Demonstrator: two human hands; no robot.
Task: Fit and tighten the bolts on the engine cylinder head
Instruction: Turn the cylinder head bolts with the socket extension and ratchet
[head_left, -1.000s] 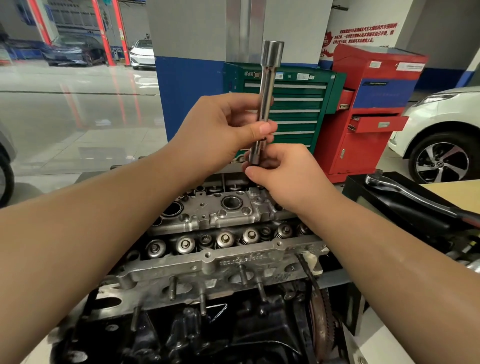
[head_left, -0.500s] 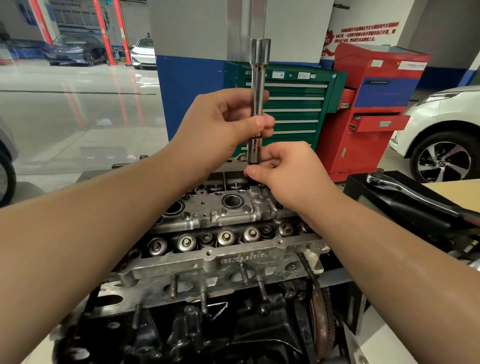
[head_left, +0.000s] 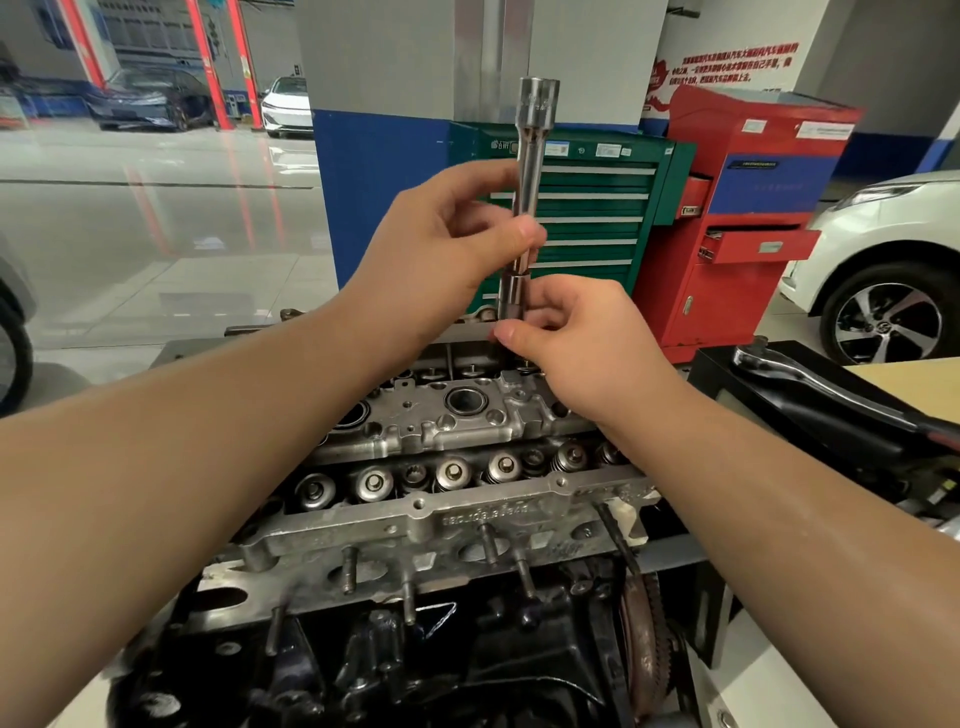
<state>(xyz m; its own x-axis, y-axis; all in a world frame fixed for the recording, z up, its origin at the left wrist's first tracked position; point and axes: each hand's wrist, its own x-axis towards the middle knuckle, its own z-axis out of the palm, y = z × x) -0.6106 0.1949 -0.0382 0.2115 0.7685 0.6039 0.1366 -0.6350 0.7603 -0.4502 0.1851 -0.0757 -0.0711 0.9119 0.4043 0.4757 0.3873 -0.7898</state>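
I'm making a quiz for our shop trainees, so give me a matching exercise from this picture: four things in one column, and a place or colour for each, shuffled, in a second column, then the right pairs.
Things
1. extension bar
2. tool chest
3. ratchet wrench
4. cylinder head

Place or colour
A. green, against the blue wall
B. lying on the black case at right
C. held upright by the left hand and right hand
D. below both forearms, on the engine block

Pairs: 1-C, 2-A, 3-B, 4-D

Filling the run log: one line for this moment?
left hand grips long chrome socket extension upright | right hand pinches its base | above grey cylinder head
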